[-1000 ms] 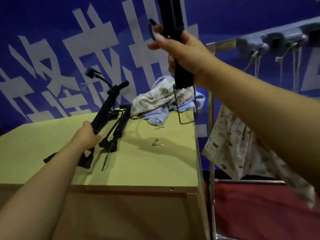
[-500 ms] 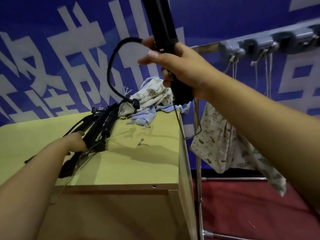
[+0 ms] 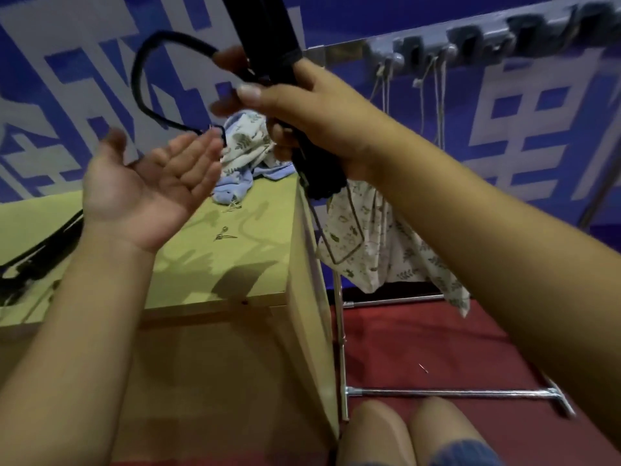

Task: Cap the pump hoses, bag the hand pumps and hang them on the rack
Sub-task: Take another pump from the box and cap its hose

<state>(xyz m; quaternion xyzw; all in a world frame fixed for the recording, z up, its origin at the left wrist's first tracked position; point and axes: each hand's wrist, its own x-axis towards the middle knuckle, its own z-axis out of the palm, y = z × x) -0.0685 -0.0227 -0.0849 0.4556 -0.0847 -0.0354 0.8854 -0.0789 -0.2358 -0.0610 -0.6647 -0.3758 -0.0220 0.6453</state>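
Black hand pump [image 3: 268, 38] stands upright in my right hand [image 3: 312, 119], fingers wrapped round it; my left hand [image 3: 148, 190] spreads wide below the hose [image 3: 141, 92] end. Its swinging tip could slip my catch.

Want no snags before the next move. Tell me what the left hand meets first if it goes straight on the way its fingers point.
Most likely the free end of the hose, just past the left hand's fingertips; depth there is unclear.
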